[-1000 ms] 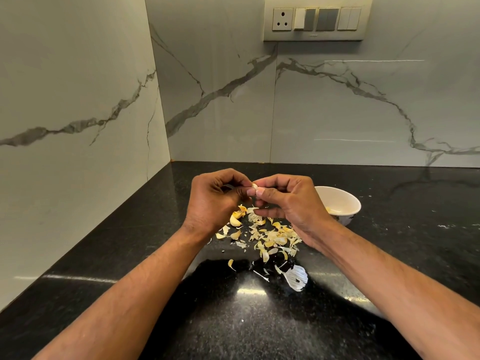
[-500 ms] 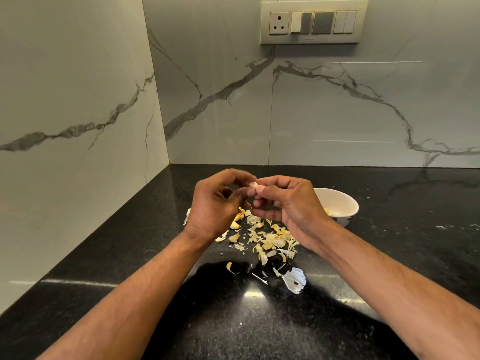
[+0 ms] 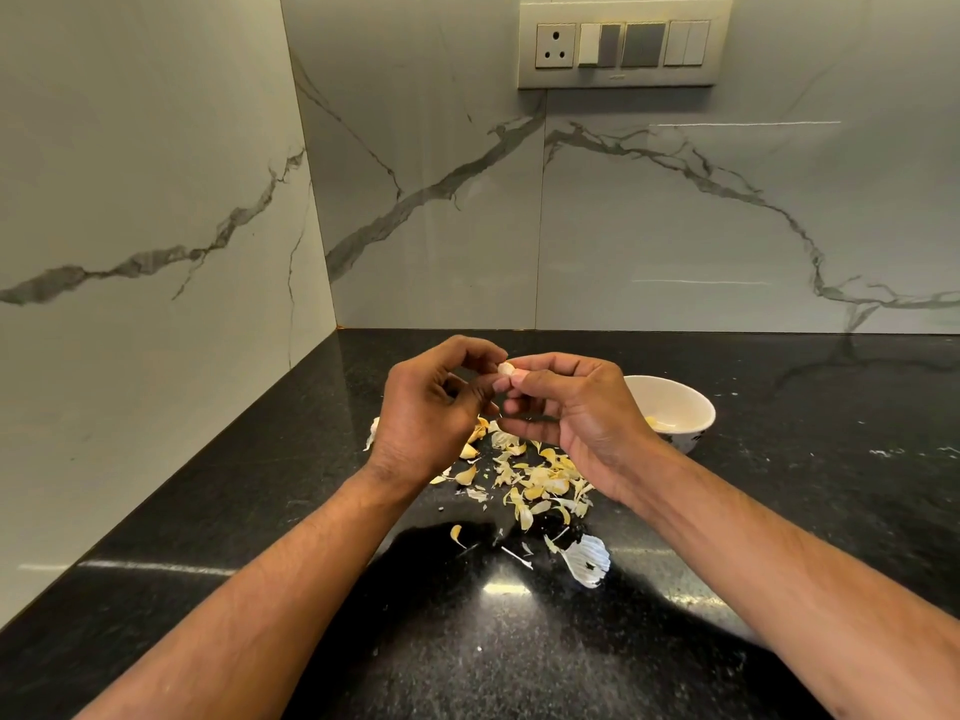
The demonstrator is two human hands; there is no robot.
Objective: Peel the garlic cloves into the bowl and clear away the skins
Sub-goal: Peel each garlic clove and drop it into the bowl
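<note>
1. Two hands on one small pale garlic clove (image 3: pixel 505 368), held up over the counter: my right hand (image 3: pixel 571 407) pinches it w/ thumb and forefinger, my left hand (image 3: pixel 431 407) has fingers curled, tips picking at its skin.
2. To do it well, I reckon: keep right pinch firm, strip skin w/ left nail, let it fall on the pile, then drop clove in bowl.
3. Round white ceramic bowl (image 3: pixel 691 407) sits just beyond my right wrist; a few peeled bits inside.
4. Loose yellowish papery skins (image 3: pixel 535 480) lie scattered below the hands.
5. Glossy black speckled stone counter (image 3: pixel 208 522); white grey-veined marble walls (image 3: pixel 156 174) meet in a corner; cream switch-and-socket plate (image 3: pixel 623 44) up high.
</note>
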